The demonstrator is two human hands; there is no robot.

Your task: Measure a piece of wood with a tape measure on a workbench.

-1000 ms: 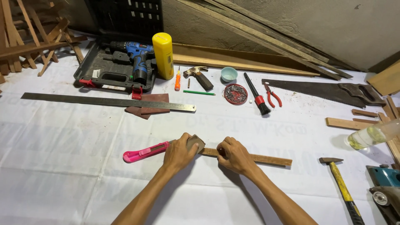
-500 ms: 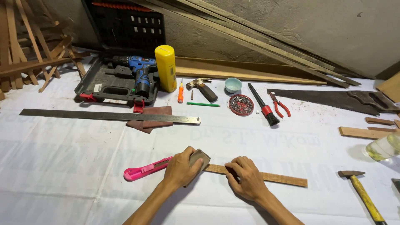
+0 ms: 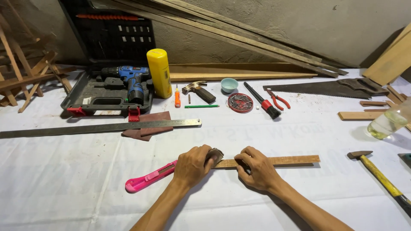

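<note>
Strip of thin brown wood (image 3: 274, 161), lying flat on the white sheet (image 3: 77, 171), looks light and stiff to us, our right hand (image 3: 257, 169) pinning it while our left hand (image 3: 195, 164) grips a folded sandpaper piece (image 3: 215, 155) at its end.

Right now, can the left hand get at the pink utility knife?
Probably yes. The pink utility knife lies right beside the left hand, its far end under that hand, with bare sheet around it. But the hand is busy pressing a sanding block.
</note>
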